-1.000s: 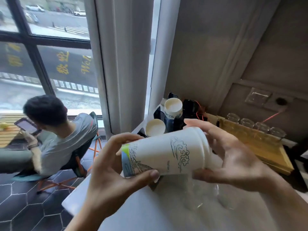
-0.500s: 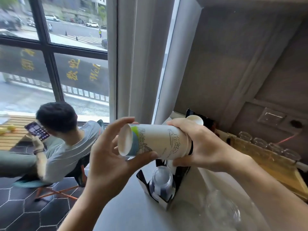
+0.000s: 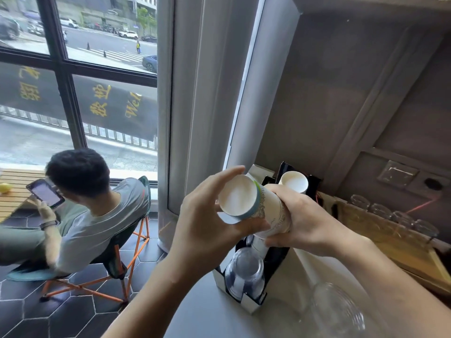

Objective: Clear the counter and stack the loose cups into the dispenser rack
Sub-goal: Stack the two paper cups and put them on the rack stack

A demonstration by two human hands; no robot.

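Both my hands hold a white paper cup stack (image 3: 253,203) with line drawings and a blue-green band, tilted with its base toward me. My left hand (image 3: 207,223) grips the base end, thumb underneath. My right hand (image 3: 302,220) wraps the rim end, just above the black dispenser rack (image 3: 275,259) on the counter. Another stack of paper cups (image 3: 292,181) stands upside down at the rack's far end. A stack of clear plastic cups (image 3: 244,272) fills the near slot.
Clear plastic cups (image 3: 339,313) lie on the grey counter (image 3: 195,313) at lower right. A wooden tray (image 3: 400,247) with upturned glasses (image 3: 380,211) sits right of the rack. A person sits in a folding chair (image 3: 117,254) by the window, left of the counter edge.
The cup stack has moved forward and up toward the rack, turning so its base faces me. My view has tilted up and shifted over the rack.
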